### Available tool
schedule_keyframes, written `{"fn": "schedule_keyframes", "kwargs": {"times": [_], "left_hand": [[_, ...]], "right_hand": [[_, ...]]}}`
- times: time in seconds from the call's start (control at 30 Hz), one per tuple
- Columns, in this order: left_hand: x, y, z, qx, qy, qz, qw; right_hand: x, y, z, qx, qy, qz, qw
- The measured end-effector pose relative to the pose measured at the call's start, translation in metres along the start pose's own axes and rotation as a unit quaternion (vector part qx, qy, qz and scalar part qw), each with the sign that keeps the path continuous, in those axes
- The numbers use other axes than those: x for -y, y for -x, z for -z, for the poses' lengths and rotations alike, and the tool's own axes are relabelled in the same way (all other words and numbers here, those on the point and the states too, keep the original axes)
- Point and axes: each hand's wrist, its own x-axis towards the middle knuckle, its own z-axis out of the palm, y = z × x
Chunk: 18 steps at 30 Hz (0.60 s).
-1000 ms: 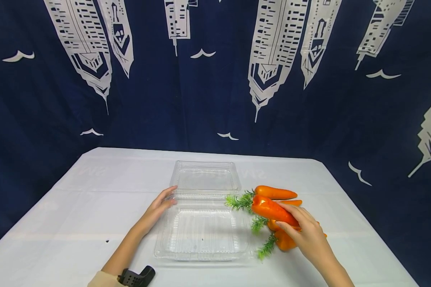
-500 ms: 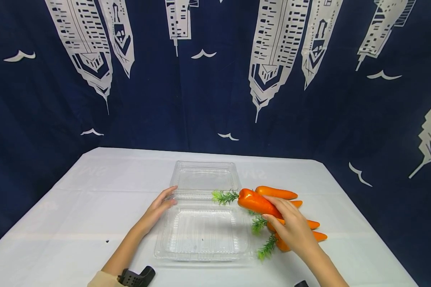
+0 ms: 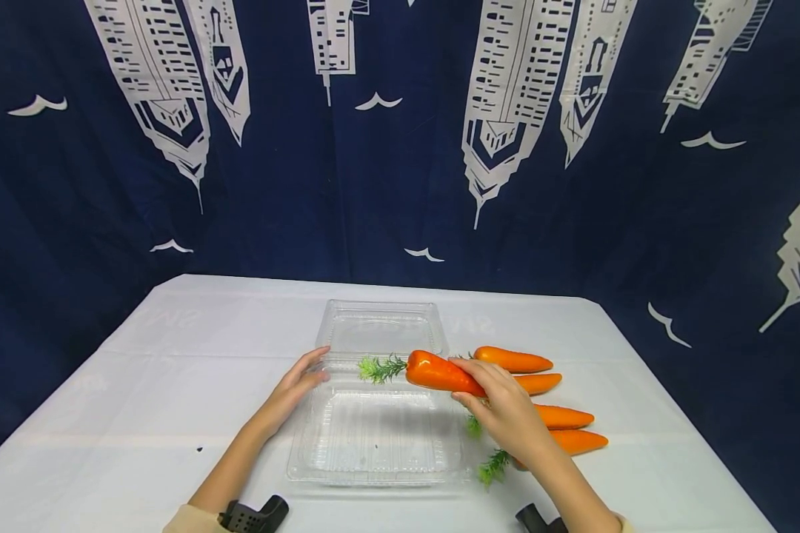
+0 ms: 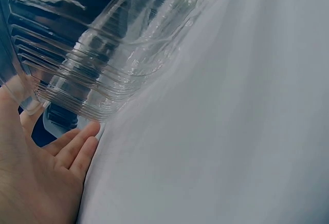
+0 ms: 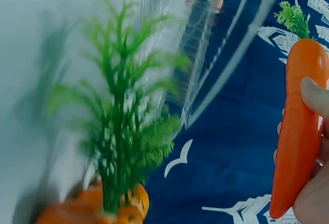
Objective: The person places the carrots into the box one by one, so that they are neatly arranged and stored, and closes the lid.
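My right hand (image 3: 500, 407) grips an orange carrot (image 3: 436, 371) by its narrower end, thumb along its side in the right wrist view. Its green leafy top (image 3: 381, 369) points left, over the hinge area of a clear plastic clamshell container (image 3: 376, 474). The container stands unfolded, its lid (image 3: 383, 326) lying away from me. At its left edge, near the hinge, my left hand (image 3: 290, 389) rests with extended fingers touching the plastic; the left wrist view shows the fingertips (image 4: 92, 128) right at the ridged side.
Several more carrots lie to the right of the container, among them a far carrot (image 3: 513, 359) and a near carrot (image 3: 580, 442). A white cloth covers the table (image 3: 140, 414). Behind it hangs a dark blue curtain (image 3: 387, 178) printed with white buildings.
My right hand has moved left with the carrot, from above the other carrots to over the container's right part. The left hand and the container have stayed in place.
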Motion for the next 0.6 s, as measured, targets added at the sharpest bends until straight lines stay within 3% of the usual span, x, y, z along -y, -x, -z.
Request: {"fn": "schedule_keyframes", "kwargs": {"times": [0.6], "left_hand": [[0.002, -0.001, 0.0, 0.003, 0.007, -0.023, 0.9997]], "right_hand": [[0.01, -0.017, -0.035, 0.072, 0.004, 0.001, 0.9974]]}}
